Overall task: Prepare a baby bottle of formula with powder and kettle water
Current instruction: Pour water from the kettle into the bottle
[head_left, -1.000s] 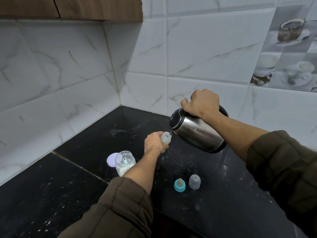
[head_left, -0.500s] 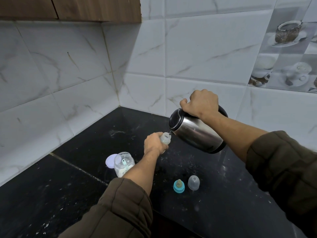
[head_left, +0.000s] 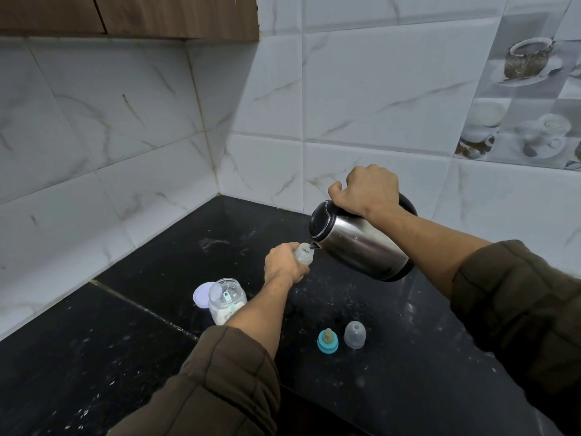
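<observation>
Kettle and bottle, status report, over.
Right hand gripping kettle, tilted, spout at bottle mouth. Left hand holds bottle. Teat ring and clear cap off, on counter. Nothing obstructing.

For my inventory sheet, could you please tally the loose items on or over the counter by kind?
Kettle: 1
Baby bottle: 1
Powder jar: 1
Jar lid: 1
Teat with teal ring: 1
Clear bottle cap: 1
Total: 6
</observation>
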Demonstrator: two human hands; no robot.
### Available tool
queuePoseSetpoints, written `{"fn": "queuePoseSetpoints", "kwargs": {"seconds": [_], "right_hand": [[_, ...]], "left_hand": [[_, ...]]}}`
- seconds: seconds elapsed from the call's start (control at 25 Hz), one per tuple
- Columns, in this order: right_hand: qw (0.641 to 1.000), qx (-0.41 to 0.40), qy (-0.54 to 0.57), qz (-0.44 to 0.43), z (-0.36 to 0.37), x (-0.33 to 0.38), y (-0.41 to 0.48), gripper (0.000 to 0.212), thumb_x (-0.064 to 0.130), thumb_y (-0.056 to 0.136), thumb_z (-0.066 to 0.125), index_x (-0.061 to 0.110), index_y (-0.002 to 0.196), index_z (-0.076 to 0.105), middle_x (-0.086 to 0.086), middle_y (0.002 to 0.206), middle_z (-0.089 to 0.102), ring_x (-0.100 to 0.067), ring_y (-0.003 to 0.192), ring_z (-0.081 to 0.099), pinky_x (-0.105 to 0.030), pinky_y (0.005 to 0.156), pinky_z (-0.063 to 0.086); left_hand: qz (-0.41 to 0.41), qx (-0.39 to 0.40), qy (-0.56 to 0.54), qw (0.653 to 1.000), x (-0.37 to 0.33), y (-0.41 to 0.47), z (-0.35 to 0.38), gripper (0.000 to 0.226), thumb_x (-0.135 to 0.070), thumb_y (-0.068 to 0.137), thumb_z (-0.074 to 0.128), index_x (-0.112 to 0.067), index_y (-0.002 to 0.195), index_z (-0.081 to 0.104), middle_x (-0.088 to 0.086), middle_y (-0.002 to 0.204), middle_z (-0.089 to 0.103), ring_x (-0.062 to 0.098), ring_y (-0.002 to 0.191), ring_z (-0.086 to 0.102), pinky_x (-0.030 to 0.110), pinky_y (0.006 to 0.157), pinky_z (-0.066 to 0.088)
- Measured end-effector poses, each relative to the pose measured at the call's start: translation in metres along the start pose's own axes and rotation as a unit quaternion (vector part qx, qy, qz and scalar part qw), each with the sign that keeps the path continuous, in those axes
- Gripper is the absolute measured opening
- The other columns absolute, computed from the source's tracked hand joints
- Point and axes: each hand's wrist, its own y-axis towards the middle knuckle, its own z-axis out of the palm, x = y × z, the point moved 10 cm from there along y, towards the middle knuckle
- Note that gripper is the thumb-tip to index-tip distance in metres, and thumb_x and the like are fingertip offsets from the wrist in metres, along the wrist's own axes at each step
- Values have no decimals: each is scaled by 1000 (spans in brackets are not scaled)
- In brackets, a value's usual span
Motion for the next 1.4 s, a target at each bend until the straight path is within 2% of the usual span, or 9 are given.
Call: {"fn": "queuePoseSetpoints", "kwargs": {"seconds": [0.44,0.56,0.8,1.4], "right_hand": [[1000,1,-1,-5,0,1,1,44,47,87,46,14,58,48,-4,60,47,-25,53,43,-31,61,38],[1000,2,-2,-5,1,1,1,44,47,87,46,13,59,51,-4,60,48,-27,56,47,-31,61,39],[1000,-1,1,4,3,-2,0,45,46,87,48,12,60,56,-3,56,49,-21,49,39,-29,59,37],[1000,1,-2,-5,6,3,2,45,47,87,47,12,58,52,-3,57,48,-22,50,41,-30,60,38]], "left_hand": [[-3,4,2,1000,2,1,2,53,-22,81,89,-28,129,68,1,122,72,23,119,64,44,105,52],[-1,4,6,1000,2,2,2,54,-22,80,89,-28,130,68,1,122,72,23,119,64,43,104,52],[-4,1,3,1000,4,3,2,54,-22,79,90,-30,128,69,0,120,73,22,117,65,43,104,52],[-7,5,10,1000,7,7,5,54,-22,80,90,-29,128,69,1,120,72,23,118,65,44,104,52]]}}
